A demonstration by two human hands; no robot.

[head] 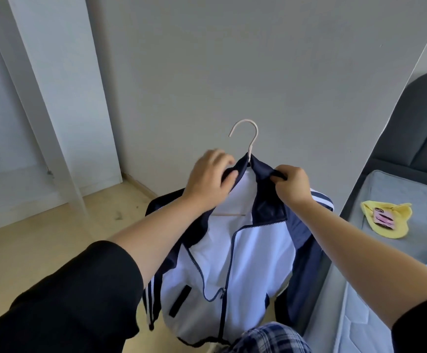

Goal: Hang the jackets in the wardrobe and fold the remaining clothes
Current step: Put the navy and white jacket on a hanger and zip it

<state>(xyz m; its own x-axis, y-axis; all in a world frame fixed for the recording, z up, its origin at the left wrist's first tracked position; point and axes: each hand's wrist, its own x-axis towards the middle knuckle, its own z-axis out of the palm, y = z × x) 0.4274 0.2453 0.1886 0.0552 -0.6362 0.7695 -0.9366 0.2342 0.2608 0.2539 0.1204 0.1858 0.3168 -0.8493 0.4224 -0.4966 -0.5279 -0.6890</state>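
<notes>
My left hand [208, 178] holds with curled fingers the left collar of the white and navy jacket [232, 256], which hangs on a hanger [248, 138] before me. My right hand [292, 184] pinches the right collar. A yellow cloth [385, 220] lies on the bed [411, 194].

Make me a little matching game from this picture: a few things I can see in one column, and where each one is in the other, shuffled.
Things:
1. hanger hook
2. yellow cloth
3. left hand
4. right hand

Places:
A. lying on the grey mattress
B. gripping the jacket collar on the side nearer the wardrobe
C. sticking up above the collar, in front of the wall
D. pinching the collar on the side nearer the bed

Pairs: 1-C, 2-A, 3-B, 4-D
</notes>
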